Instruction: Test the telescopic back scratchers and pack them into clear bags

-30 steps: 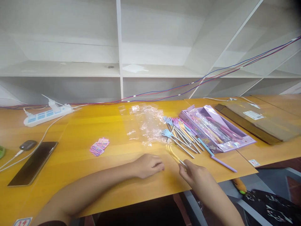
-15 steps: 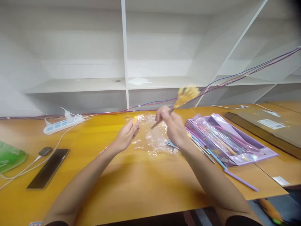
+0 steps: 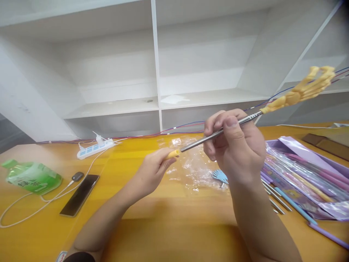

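In my right hand (image 3: 237, 145) is a back scratcher (image 3: 297, 92) with a yellow skeleton-hand head and a metal rod, pinched between thumb and fingers. Its head points up to the right. The bare rod end meets or nearly meets the open mouth of a yellow tube-shaped handle (image 3: 172, 154); whether it is inside I cannot tell. My left hand (image 3: 152, 169) is closed around that handle and hides most of it. Beneath my hands lie clear plastic bags (image 3: 191, 171) and a blue hand-shaped head (image 3: 219, 176); my right forearm covers part of the pile.
A purple display box (image 3: 297, 145) with wrapped back scratchers stands at right, metal rods (image 3: 276, 198) and coloured handles (image 3: 296, 205) beside it. A cardboard box (image 3: 321, 143) lies behind. At left are a power strip (image 3: 95, 148), a phone (image 3: 79, 195), and a green bottle (image 3: 32, 177) on its side.
Both hands have risen from the tabletop and come together. My left hand has taken hold of the yellow handle. My right hand has turned the back scratcher so its rod end points toward that handle.
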Tool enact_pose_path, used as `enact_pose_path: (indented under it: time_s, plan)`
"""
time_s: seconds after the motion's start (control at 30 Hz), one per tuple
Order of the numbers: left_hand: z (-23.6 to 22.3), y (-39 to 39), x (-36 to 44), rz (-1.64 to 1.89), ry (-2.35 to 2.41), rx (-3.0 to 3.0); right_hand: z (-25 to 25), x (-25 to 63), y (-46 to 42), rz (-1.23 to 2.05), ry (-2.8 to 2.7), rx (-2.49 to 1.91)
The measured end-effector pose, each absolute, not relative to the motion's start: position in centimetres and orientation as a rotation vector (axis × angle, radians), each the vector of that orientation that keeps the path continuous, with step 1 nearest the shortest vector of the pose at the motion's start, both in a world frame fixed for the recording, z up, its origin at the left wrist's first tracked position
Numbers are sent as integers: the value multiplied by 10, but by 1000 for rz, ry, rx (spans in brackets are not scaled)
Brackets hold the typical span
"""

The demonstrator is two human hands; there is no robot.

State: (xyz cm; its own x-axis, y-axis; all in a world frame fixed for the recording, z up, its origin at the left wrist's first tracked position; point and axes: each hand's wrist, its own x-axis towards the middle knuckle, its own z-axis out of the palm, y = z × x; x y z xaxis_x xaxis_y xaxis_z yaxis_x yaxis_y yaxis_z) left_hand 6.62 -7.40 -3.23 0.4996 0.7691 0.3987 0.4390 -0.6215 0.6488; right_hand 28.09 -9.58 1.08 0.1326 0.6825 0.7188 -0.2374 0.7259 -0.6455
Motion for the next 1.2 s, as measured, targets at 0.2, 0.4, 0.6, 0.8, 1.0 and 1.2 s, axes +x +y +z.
enact_pose_path:
  time_s: [0.2, 0.4, 0.6, 0.8, 1.0, 1.2]
  plan:
    - [-33, -75, 65, 933, 992, 2253, 10, 277, -95, 725, -1308, -416]
    - [-31, -75, 64, 954, 1018, 2291, 8, 275, -99, 685, -1314, -450]
    - [-32, -75, 63, 1050, 1016, 2334, 7, 276, -95, 642, -1372, -459]
    - [-37, -75, 62, 1119, 972, 2291, 5, 273, -91, 635, -1346, -437]
    - [-39, -74, 63, 1126, 951, 2261, 5, 274, -88, 682, -1431, -416]
    - [-39, -72, 63, 1223, 1011, 2313, 3, 275, -83, 718, -1476, -406]
